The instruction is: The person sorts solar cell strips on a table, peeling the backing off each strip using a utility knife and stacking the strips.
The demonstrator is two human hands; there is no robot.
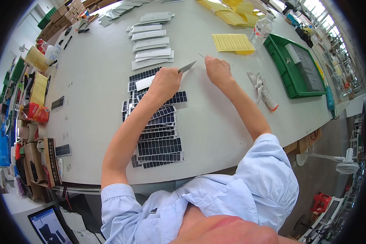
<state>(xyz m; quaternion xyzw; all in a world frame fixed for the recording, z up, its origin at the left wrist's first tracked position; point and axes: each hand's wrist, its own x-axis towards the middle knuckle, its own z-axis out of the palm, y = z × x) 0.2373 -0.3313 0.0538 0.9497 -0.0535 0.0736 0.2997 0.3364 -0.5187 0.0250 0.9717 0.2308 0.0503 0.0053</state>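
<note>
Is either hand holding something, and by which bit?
The left hand holds a flat grey piece by one end. The right hand pinches a thin sliver by one end, too small to identify.

Print and handwriting, none of it legible.
Tiny printed rows cover the yellow sheet (233,42); small handwritten marks (68,167) stand on the white table (215,138); lettering on the bottle's red label (256,30) is blurred.

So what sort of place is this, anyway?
Probably a small workshop or assembly room: overlapping dark gridded panels lie on a large worktable, with a green tray on it and stacked cardboard boxes beyond.
</note>
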